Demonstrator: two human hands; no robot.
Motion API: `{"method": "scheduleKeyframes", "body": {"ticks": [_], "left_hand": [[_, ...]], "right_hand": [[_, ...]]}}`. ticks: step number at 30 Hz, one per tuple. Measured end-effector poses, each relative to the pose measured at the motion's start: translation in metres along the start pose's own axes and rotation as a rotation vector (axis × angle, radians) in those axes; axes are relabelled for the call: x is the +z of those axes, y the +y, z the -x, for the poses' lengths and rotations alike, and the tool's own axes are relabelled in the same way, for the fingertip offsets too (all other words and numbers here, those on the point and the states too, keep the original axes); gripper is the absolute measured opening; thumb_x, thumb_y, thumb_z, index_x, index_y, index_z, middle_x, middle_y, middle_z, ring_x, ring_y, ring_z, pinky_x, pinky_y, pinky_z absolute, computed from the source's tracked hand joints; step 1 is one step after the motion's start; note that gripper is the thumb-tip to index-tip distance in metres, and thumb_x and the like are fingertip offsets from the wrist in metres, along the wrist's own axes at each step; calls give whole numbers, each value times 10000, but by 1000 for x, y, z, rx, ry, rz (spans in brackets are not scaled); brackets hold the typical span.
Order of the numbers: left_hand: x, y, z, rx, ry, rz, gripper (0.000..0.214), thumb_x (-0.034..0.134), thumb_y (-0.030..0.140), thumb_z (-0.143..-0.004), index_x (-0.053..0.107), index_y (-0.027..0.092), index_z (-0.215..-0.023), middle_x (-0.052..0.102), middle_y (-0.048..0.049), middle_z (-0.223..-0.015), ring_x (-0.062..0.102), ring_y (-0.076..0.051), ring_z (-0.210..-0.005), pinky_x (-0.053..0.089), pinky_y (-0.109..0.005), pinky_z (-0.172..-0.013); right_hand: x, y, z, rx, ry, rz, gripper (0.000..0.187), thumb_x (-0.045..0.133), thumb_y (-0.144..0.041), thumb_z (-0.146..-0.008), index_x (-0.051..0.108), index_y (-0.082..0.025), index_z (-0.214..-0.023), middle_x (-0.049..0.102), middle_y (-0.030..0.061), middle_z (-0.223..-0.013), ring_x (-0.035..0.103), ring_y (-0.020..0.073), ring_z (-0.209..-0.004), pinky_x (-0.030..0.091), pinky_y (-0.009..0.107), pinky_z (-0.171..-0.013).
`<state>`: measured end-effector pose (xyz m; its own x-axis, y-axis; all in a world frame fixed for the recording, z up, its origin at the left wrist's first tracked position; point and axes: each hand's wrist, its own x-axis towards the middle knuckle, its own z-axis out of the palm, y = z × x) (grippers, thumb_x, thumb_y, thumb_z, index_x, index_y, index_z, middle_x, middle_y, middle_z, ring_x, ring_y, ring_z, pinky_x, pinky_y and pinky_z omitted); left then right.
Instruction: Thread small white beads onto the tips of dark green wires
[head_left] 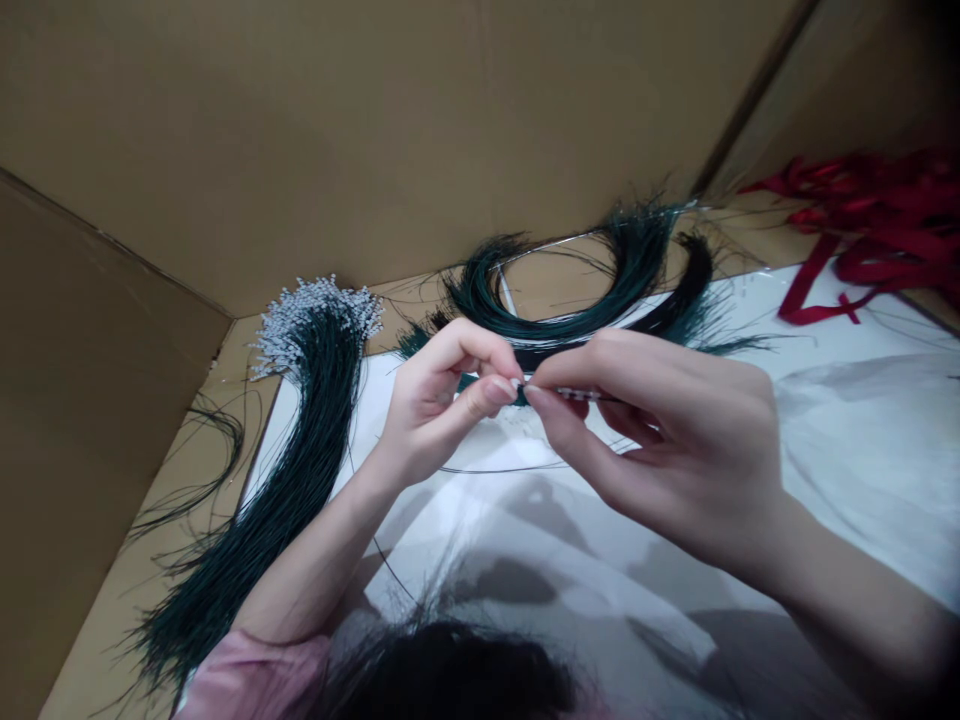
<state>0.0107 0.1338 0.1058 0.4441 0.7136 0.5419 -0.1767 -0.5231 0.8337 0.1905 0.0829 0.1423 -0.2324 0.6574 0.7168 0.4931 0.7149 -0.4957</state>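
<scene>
My left hand (442, 400) is closed in a pinch at the middle of the view, thumb and forefinger on a small white tip. Close beside it, my right hand (667, 430) pinches a thin dark wire stem (607, 398) with small white beads along it. A bit of dark green shows between the two sets of fingertips; the exact join is too small to make out. Left of my left hand lies a thick bundle of dark green wire stems (315, 420) with white beaded heads (315, 310).
Behind my hands lie curved bundles of green wire (630, 270). Red ribbon (900, 230) is heaped at the far right. Clear plastic sheeting (862, 430) covers part of the white surface. Cardboard walls (375, 130) enclose the back and left. Dark hair (450, 670) shows at the bottom.
</scene>
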Motion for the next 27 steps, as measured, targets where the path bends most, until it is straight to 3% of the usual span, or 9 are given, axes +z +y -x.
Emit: {"method": "scheduleKeyframes", "body": {"ticks": [10, 21, 27], "left_hand": [[0, 0, 0, -12, 13, -5, 73, 596, 251, -929, 627, 189, -953, 574, -30, -845, 562, -91, -721, 453, -205, -622], [-2, 0, 0, -20, -12, -20, 71, 601, 242, -926, 627, 190, -967, 584, -32, -849, 565, -93, -722, 470, -210, -643], [-2, -2, -1, 46, 14, -61, 62, 625, 230, -906, 636, 206, -962, 605, -32, -847, 591, -108, -739, 489, -223, -648]], "right_hand": [[0, 0, 2, 6, -11, 30, 113, 619, -69, -862, 642, -152, -790, 504, -24, -623, 362, 61, -514, 386, 224, -531], [-1, 1, 1, -4, -19, 19, 118, 627, -54, -844, 633, -163, -797, 497, -25, -621, 399, 71, -523, 368, 235, -515], [-1, 2, 1, 4, -24, 8, 130, 633, -45, -838, 633, -171, -805, 507, -25, -632, 389, 68, -517, 382, 231, -532]]}}
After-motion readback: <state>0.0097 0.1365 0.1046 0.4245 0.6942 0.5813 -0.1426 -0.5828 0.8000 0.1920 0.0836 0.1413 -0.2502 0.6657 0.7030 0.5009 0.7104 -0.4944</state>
